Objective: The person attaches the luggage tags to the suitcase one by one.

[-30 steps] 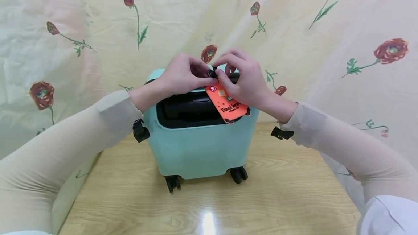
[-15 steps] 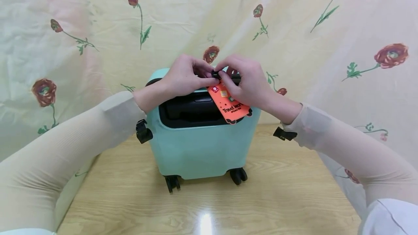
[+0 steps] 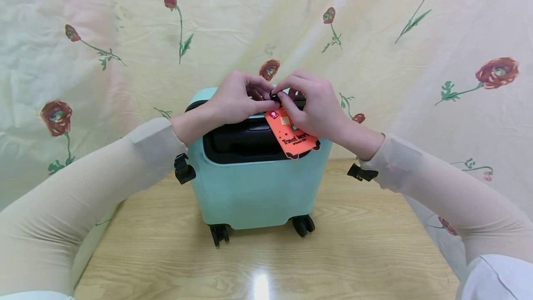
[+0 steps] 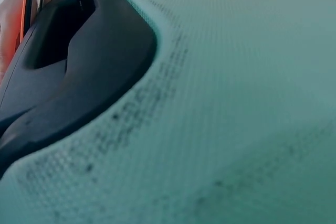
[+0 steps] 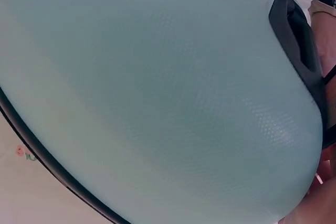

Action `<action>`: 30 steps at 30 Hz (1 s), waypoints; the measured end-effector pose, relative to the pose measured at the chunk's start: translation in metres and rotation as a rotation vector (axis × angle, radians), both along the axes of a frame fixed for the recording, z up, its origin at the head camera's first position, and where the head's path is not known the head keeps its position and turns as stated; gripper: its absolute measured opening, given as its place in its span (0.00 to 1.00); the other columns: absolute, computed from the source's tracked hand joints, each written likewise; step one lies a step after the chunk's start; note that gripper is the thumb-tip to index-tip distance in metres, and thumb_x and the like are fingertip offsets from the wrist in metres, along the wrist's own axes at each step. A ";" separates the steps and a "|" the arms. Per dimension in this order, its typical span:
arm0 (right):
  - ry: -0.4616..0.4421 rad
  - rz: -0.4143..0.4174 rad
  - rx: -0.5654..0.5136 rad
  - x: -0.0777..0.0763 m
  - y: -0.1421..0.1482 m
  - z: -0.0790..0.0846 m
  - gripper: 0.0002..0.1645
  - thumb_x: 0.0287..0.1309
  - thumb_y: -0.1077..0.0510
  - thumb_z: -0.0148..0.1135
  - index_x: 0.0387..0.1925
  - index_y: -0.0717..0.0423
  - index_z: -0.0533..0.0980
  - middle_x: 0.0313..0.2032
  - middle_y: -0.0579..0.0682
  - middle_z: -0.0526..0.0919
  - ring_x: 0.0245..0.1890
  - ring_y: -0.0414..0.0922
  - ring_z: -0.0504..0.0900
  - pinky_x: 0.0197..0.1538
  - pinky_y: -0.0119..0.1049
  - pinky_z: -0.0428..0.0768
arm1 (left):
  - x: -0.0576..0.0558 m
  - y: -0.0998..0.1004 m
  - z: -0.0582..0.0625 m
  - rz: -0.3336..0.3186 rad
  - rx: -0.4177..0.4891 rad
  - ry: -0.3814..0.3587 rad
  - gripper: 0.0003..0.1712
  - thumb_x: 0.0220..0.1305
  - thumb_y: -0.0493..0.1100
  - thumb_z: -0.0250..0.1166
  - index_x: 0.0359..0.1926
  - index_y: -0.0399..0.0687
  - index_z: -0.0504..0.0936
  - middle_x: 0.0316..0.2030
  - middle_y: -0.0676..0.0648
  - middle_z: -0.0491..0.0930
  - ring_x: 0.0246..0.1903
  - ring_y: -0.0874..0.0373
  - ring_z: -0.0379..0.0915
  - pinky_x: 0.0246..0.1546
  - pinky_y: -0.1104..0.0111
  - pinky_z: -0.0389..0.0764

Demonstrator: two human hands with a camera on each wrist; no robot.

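Observation:
A mint-green suitcase (image 3: 262, 193) stands upright on its black wheels, with a black recessed panel (image 3: 245, 141) in its upper part. Over that panel hangs an orange luggage tag (image 3: 290, 134) printed with "Travel". Its small black strap (image 3: 274, 97) is pinched between thumb and fingertips of my left hand (image 3: 236, 98). From the other side, the thumb and index finger of my right hand (image 3: 318, 105) pinch the same strap. Fingers hide most of the strap, so how its ends lie cannot be seen. The left wrist view mainly shows the suitcase shell (image 4: 241, 87) close up.
Under the suitcase is a wood-grain table (image 3: 258, 263). A cream cloth with printed red flowers (image 3: 216, 22) hangs right behind it. Black buckled straps (image 3: 184, 169) sit at both wrists. In the right wrist view, a dark seam (image 5: 52, 174) runs along the suitcase shell.
The fingertips of my two hands have drawn slightly closer together around the black strap. The whole head view has shifted a little; the suitcase still stands in its place.

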State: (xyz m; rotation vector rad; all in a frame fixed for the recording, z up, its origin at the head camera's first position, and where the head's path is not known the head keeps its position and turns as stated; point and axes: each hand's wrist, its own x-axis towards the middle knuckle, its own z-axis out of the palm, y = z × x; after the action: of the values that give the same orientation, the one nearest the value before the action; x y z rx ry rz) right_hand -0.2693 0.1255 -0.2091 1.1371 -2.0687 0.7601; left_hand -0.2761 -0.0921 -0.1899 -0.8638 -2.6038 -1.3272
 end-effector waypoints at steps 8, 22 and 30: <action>0.017 -0.012 -0.010 0.002 0.001 -0.002 0.06 0.65 0.61 0.72 0.42 0.59 0.88 0.37 0.53 0.89 0.31 0.43 0.83 0.34 0.36 0.78 | -0.001 -0.001 0.000 -0.011 -0.017 -0.004 0.18 0.64 0.44 0.78 0.54 0.46 0.90 0.39 0.44 0.87 0.39 0.53 0.82 0.40 0.68 0.80; 0.084 -0.072 0.017 0.007 -0.003 0.002 0.09 0.63 0.59 0.74 0.43 0.59 0.91 0.35 0.56 0.87 0.24 0.45 0.79 0.27 0.33 0.73 | -0.001 -0.003 0.000 -0.015 0.001 -0.035 0.18 0.64 0.43 0.78 0.54 0.46 0.90 0.40 0.45 0.88 0.40 0.53 0.81 0.40 0.69 0.80; 0.077 -0.041 0.024 0.006 -0.004 0.004 0.06 0.64 0.61 0.73 0.40 0.60 0.85 0.36 0.55 0.89 0.27 0.44 0.84 0.33 0.36 0.78 | -0.001 -0.001 0.001 -0.001 0.001 -0.028 0.19 0.64 0.43 0.78 0.55 0.44 0.90 0.40 0.44 0.88 0.40 0.53 0.81 0.36 0.70 0.79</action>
State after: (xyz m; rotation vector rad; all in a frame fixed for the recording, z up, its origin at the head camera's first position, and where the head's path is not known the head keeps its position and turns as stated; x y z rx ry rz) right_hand -0.2635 0.1215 -0.2048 1.1167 -2.0357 0.6638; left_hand -0.2772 -0.0930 -0.1893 -0.8528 -2.6234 -1.3513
